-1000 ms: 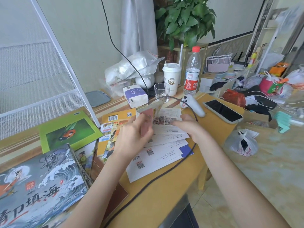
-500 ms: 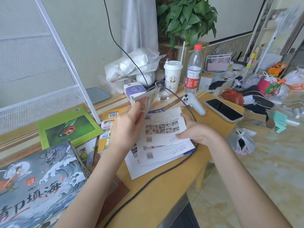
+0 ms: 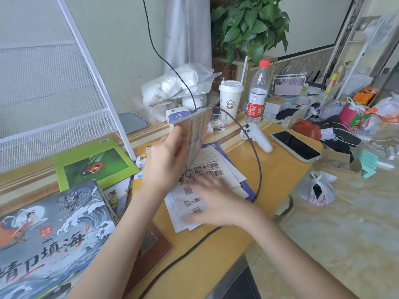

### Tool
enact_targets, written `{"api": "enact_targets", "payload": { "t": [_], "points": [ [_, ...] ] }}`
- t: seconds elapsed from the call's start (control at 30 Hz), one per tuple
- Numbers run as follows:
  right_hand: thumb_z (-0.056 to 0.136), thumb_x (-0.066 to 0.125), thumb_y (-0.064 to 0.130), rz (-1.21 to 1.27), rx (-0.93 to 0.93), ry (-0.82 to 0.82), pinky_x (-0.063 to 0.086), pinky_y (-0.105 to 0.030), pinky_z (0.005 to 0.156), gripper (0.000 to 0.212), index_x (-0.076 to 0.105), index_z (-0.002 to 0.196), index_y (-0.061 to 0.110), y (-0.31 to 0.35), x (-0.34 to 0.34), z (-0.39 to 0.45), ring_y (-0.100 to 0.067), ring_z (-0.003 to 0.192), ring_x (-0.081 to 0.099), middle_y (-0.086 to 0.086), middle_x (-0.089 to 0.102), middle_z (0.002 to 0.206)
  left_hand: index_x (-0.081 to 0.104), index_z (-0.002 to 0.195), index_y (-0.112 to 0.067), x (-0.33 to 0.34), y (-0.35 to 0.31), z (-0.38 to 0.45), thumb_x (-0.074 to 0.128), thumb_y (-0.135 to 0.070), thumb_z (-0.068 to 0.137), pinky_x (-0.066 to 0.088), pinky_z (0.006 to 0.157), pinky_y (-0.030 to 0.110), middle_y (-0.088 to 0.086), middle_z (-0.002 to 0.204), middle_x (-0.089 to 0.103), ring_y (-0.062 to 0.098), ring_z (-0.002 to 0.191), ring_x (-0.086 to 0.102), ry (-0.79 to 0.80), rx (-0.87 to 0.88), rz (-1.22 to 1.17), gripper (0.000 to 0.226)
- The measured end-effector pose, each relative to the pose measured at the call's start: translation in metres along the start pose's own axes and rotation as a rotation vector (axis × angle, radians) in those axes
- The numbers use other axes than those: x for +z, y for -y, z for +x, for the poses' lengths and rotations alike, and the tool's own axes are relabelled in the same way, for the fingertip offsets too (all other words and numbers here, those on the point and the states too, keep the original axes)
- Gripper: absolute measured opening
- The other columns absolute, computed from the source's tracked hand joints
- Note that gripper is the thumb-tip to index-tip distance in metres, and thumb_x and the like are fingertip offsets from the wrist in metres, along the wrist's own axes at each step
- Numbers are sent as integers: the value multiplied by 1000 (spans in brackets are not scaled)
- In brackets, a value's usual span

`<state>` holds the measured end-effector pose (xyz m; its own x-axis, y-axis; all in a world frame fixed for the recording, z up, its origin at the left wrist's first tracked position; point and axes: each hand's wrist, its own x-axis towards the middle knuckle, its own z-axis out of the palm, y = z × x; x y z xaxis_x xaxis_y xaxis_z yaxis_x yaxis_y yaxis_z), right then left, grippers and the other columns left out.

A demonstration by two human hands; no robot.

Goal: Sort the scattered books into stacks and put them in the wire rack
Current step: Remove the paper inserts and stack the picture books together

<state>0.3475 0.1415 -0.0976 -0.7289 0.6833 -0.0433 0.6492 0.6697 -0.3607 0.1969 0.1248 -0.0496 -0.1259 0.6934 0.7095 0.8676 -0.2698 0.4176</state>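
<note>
Since last frame your right hand (image 3: pixel 212 203) slid down-left, flat and fingers spread on the white booklets (image 3: pixel 207 175); left hand (image 3: pixel 166 167) clamps the thin book (image 3: pixel 195 130), tilted upright.

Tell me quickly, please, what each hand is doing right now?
Left hand: closed on a thin booklet, raised on edge.
Right hand: open, flat on the loose booklets.

The right hand (image 3: pixel 213 203) has slid down the white booklets (image 3: pixel 194 197), apparently squaring them.
</note>
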Motion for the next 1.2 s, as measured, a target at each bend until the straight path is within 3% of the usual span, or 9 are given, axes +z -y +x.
{"api": "enact_targets", "payload": {
  "t": [0.17,0.37,0.43,0.57,0.67,0.77,0.93,1.1,1.2],
  "points": [
    [63,50,85,-110,10,44,-17,-61,108,115,-5,149,34,8,32,3,-20,138,-32,4,-16,157,47,91,-9,0,-1,-1,56,-6,90,32,49,33,-10,54,25,8,46,26,21,18,2,10],
    [83,33,66,-277,-42,-99,25,-54,111,76,33,144,21,12,25,9,-34,140,25,-12,33,150,51,92,-5,-2,-3,0,57,-5,89,18,52,31,-9,55,27,26,54,26,8,16,38,6],
    [84,35,48,-320,-98,-303,53,-40,80,55,64,115,12,16,31,8,-31,106,63,-15,66,112,53,95,-3,-4,-4,0,56,-5,89,18,51,32,-5,59,35,28,56,28,-2,9,21,6],
    [80,43,26,-273,-103,-603,53,-28,53,33,73,87,13,19,40,1,-21,69,69,-5,71,77,53,96,-5,-5,-3,0,55,-7,91,33,53,36,-2,68,42,27,59,30,-16,16,0,6],
    [85,41,21,-174,-45,-566,53,-30,58,33,69,102,15,17,38,-1,-22,76,68,-4,71,87,53,95,-5,-7,-2,0,55,-6,90,32,52,34,-5,65,37,27,58,30,-33,31,1,5],
    [94,40,20,-39,6,-471,44,-49,92,33,53,124,22,12,29,-1,-25,106,59,-1,66,108,54,95,-3,-6,-1,0,55,-5,89,29,51,34,-4,66,41,27,56,31,-30,36,16,7],
    [96,42,47,-182,114,-158,25,-59,107,54,25,144,31,-9,14,2,-35,142,12,-3,2,159,52,91,-4,-6,-2,1,57,-3,87,10,53,29,-4,66,36,25,55,26,-24,36,36,6],
    [74,76,29,-461,23,-284,49,-33,43,53,58,123,17,-13,10,17,-27,72,68,-13,67,110,52,91,-4,-7,-4,0,57,-3,87,18,52,30,-4,67,39,24,55,28,-21,35,64,6],
    [53,78,10,-467,94,-322,45,-27,41,69,61,120,13,-10,13,18,-24,71,68,-8,69,106,50,89,-5,-8,-4,0,56,-3,87,18,52,31,-3,68,39,26,57,27,-19,26,48,7]
  ]
}}
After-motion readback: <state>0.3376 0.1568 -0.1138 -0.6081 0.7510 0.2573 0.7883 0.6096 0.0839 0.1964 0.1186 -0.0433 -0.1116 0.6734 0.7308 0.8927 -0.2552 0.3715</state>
